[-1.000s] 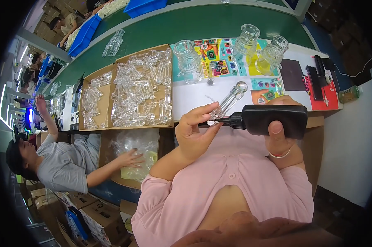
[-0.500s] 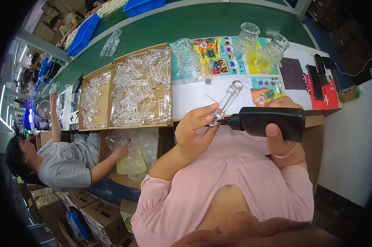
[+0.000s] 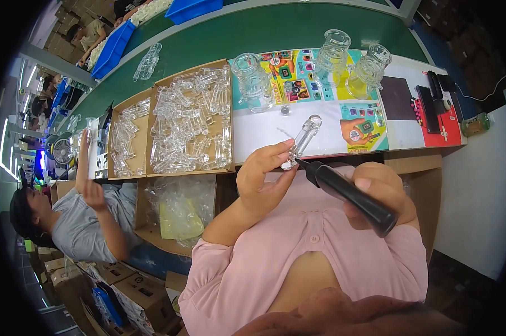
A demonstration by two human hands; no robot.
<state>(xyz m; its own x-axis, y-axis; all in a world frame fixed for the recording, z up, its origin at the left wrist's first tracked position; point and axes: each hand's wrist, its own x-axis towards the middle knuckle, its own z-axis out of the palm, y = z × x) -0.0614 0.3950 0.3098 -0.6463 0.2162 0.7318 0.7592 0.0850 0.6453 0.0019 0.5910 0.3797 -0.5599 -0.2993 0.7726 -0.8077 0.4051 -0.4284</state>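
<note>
Pinched between the thumb and fingers of my left hand (image 3: 260,178) is a clear, tube-shaped piece (image 3: 305,136) with a round knob at its upper end. My right hand (image 3: 383,193) is closed around a black squeeze bottle (image 3: 345,196), its narrow edge turned up and its base pointing to the lower right. The bottle's thin nozzle meets or nearly meets the lower end of the clear piece, close to my left fingertips; I cannot tell whether they touch. Beyond my hands stand clear jar-shaped vessels (image 3: 252,81) on printed sheets.
Cardboard trays (image 3: 147,131) full of similar clear pieces lie to the left. A small clear part (image 3: 285,110) sits on the white surface. At the right are a dark square mat (image 3: 398,99) and black devices (image 3: 428,111). A co-worker in a grey shirt (image 3: 93,227) sits at the left.
My right hand has rolled the bottle from its broad side onto its narrow edge and tipped its base down. The clear piece has shifted slightly. The co-worker's near hand has risen out of the box.
</note>
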